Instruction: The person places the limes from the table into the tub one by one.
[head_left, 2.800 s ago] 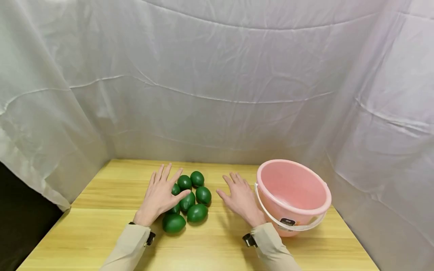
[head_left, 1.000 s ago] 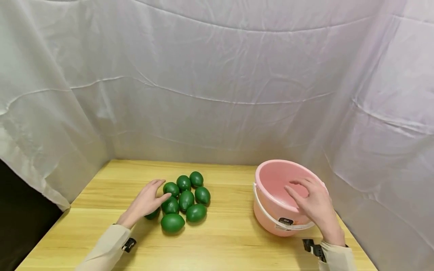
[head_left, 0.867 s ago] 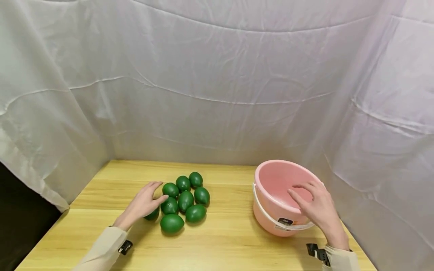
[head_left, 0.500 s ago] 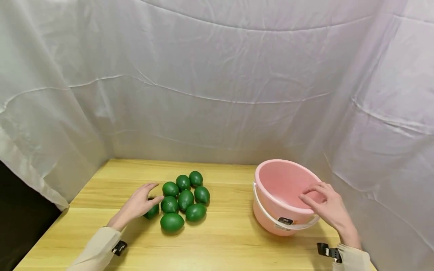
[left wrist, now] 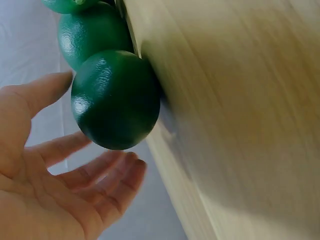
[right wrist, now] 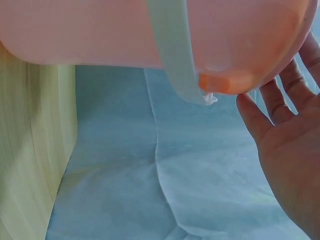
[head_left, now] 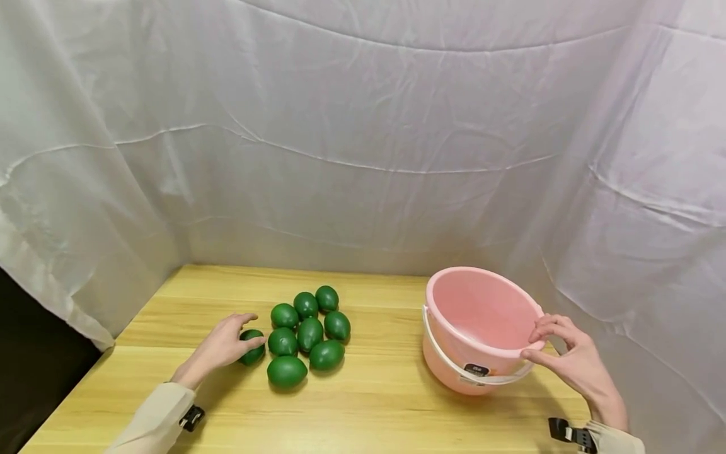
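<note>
In the left wrist view the left hand (left wrist: 45, 190) lies open at seven o'clock, its fingers (left wrist: 112, 182) just beside a dark green fruit (left wrist: 116, 99) on the wooden table (left wrist: 240, 110).

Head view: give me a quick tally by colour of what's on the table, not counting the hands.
Green egg-shaped fruits: 8, one under the left hand
Pink bucket: 1, right hand at its rim
Total: 9
</note>
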Motion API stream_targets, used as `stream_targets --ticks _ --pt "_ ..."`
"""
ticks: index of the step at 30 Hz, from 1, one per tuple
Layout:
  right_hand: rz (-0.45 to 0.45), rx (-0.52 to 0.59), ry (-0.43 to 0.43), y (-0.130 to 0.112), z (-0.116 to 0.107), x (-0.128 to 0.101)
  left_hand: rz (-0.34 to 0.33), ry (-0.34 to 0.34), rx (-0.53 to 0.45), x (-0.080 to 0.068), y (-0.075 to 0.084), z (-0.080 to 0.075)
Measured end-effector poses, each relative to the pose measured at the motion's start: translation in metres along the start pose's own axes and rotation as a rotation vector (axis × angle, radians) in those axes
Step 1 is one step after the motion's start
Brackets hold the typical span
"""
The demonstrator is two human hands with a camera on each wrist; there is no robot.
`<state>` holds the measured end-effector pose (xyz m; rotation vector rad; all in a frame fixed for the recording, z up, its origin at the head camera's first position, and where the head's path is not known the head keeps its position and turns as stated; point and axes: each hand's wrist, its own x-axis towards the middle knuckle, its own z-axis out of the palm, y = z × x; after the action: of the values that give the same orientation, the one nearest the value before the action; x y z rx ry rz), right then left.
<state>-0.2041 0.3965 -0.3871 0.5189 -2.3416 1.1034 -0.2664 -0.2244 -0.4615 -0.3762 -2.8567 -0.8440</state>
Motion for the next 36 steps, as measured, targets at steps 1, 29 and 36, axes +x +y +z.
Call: stream_targets --ticks 1,29,36 --pt "-0.002 0.000 -0.002 0.0005 -0.0005 -0.0005 -0.011 -0.011 0.003 -0.0002 -0.0004 -0.0003" --pt "0.002 0.008 -0.022 -0.0002 0.0003 -0.0031 -0.178 -0.063 -0.070 0.0031 0.0010 0.0025" --pt "0.005 0.009 -0.020 0.0009 0.0009 -0.0031 -0.137 -0.024 -0.106 0.0039 -0.0035 0.0026"
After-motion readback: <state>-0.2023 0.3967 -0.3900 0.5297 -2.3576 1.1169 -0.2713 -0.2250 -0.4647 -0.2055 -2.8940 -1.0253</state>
